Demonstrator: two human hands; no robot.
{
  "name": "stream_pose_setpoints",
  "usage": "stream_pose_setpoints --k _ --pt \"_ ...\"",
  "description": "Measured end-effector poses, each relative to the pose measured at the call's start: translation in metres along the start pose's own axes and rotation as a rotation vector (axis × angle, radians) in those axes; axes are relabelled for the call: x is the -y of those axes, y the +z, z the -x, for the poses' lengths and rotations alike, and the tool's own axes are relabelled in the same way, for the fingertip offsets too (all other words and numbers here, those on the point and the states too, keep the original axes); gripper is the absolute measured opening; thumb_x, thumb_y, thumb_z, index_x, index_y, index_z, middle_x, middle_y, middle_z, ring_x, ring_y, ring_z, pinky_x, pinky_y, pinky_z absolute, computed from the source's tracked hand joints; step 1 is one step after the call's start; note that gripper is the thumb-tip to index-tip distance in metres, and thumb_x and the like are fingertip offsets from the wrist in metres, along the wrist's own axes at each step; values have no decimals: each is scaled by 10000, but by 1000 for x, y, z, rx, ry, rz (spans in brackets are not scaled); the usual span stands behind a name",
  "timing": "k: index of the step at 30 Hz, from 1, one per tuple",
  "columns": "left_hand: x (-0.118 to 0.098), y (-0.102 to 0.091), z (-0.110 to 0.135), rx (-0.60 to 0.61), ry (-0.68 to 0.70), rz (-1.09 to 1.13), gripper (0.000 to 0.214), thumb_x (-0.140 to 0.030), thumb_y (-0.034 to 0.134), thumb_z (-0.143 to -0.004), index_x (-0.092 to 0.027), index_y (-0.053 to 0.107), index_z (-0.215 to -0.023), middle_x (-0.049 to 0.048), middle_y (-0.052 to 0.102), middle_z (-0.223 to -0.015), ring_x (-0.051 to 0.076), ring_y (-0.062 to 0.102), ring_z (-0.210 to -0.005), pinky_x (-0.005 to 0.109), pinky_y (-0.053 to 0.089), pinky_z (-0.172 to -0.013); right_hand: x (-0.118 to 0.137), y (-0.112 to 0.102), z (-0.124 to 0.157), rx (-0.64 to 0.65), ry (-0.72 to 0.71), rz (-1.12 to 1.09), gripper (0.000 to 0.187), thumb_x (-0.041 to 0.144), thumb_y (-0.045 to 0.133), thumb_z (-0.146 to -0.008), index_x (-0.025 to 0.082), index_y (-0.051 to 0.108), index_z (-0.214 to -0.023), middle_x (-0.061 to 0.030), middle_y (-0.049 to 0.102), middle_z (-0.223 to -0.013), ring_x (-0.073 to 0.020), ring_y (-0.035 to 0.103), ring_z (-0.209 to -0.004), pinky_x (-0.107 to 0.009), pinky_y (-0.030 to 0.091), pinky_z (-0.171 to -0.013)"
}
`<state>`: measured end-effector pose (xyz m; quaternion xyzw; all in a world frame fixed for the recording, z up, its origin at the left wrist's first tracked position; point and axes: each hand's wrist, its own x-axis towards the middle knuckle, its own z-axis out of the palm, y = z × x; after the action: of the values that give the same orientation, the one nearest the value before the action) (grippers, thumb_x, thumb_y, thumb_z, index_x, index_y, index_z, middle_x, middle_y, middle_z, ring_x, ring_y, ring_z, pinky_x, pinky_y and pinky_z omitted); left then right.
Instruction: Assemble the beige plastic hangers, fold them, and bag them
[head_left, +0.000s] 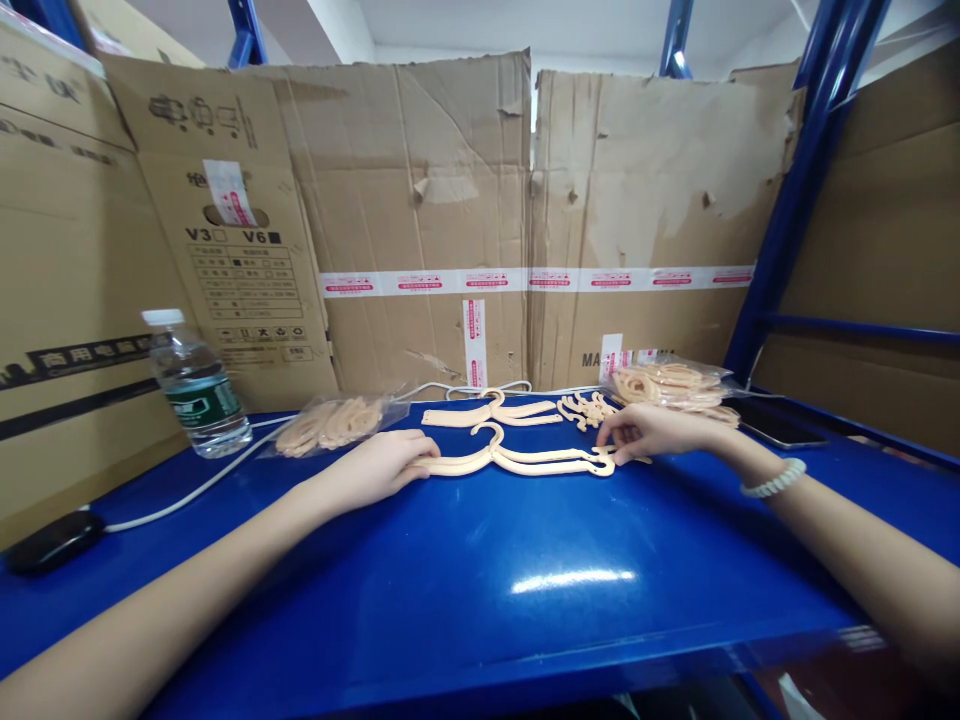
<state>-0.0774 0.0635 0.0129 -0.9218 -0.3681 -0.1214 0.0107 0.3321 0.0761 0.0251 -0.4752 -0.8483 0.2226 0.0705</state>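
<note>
Beige hanger (493, 453) between left hand (394, 462), pinching one end, and right hand (651, 430), curled beside other, grip unclear.

Bright light — one white glare streaks the blue tabletop (420, 590).

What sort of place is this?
Probably a workroom or storeroom corner: a blue shelf top serves as the work surface, cardboard panels stand behind it, and bagged beige pieces lie near the hangers.

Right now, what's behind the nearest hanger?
Another tan hanger, with a pile of small pieces to its right. The right hand covers whatever lies behind it.
</note>
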Motion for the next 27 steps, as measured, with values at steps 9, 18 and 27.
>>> stream_pose_setpoints --k 9,18,27 --pt "-4 1 0 0 -10 -1 241 -304 444 -934 -187 642 -1005 64 674 -992 221 629 -914 318 481 -795 -9 -1 -3 -28 -27 49 352 460 644 -756 139 707 -887 -40 614 -695 -154 533 -617 -249 365 -552" --pt "-5 -2 1 30 -23 15 173 -266 503 -894 -193 641 -968 36 675 -944 208 614 -870 292 452 -740 -8 -3 1 -3 5 36 388 488 647 -746 139 690 -910 -41 621 -690 -167 566 -628 -255 409 -559" --pt "-9 -5 1 16 -25 28 165 -297 529 -881 -203 629 -973 27 665 -967 208 606 -891 292 444 -750 -11 -6 3 -59 -8 66 481 588 629 -757 150 678 -948 -29 591 -697 -161 540 -632 -258 382 -552"
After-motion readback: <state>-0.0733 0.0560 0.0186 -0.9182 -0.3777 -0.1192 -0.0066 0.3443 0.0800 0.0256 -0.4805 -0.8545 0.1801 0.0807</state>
